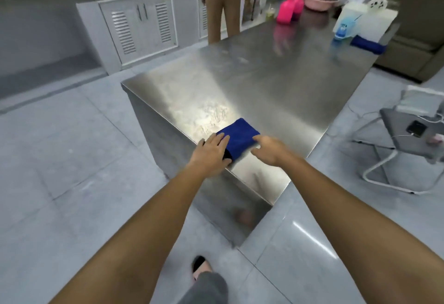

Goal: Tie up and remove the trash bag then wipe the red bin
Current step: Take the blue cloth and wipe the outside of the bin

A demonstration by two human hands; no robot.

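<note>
**Both hands settling on the folded blue cloth at the desk corner**

A person is standing at the near corner of a steel desk [252, 80] and reaching both arms out to a folded blue cloth [240, 135] lying flat just inside that corner. The left hand [211, 153] is resting palm down on the cloth's near left edge, fingers spread and flat, its grip not closed on anything. The right hand [268, 148] is lying at the cloth's right edge with fingers loosely extended; whether any fingertip is pinching the fabric cannot be told, as the hand is blurred.

The red bin and the trash bag are not showing anywhere in view, so how far the bag part has gone cannot be judged; the cloth looks like the wiping tool for the bin.

The cloth appears soft, light and limp, probably microfibre. It is likely to slide easily on the polished steel and to unfold if lifted by one layer. The surest hold seems to be pinching through all folded layers at the near edge, or bunching it in one palm.

Pink spray bottles [288, 9] are standing at the far end of the desk, well apart from the hands.
</note>
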